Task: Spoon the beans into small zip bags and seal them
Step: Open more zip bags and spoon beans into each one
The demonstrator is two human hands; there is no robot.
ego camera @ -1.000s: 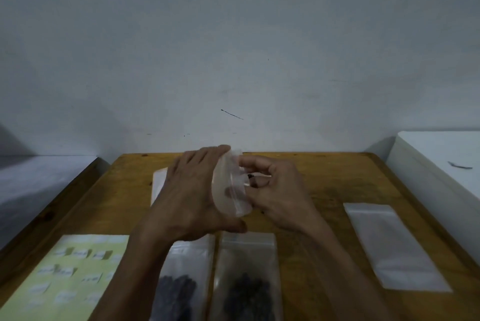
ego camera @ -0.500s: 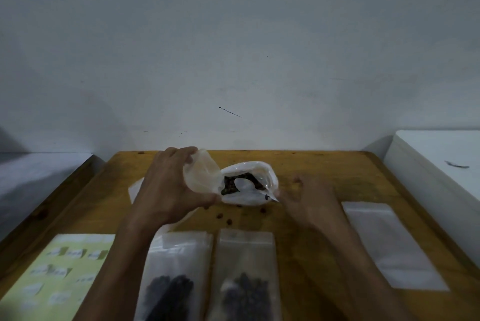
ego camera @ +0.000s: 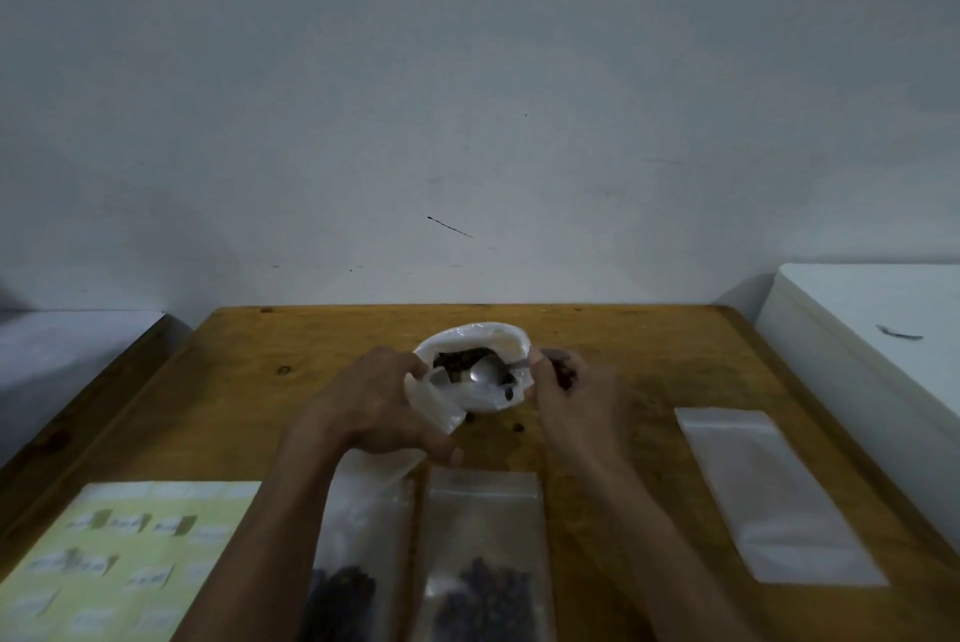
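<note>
The dark, small beans [ego camera: 460, 359] sit heaped in a crumpled white plastic supply bag [ego camera: 475, 394] lying open-mouthed on the wooden table [ego camera: 649, 381]. A shiny metal spoon [ego camera: 485, 373] rests in that mouth. The right hand [ego camera: 574, 394], just right of the bag, has its fingers curled around the spoon's handle. The left hand [ego camera: 371, 407], at the bag's left, grasps a limp, translucent small zip bag [ego camera: 436, 407]. Scooping looks about to begin; next the spoon must dig in and tip into the small bag's narrow, floppy mouth. Two clear flat filled bags [ego camera: 483, 553] lie nearer than the supply bag, an empty one [ego camera: 769, 490] to its right.
</note>
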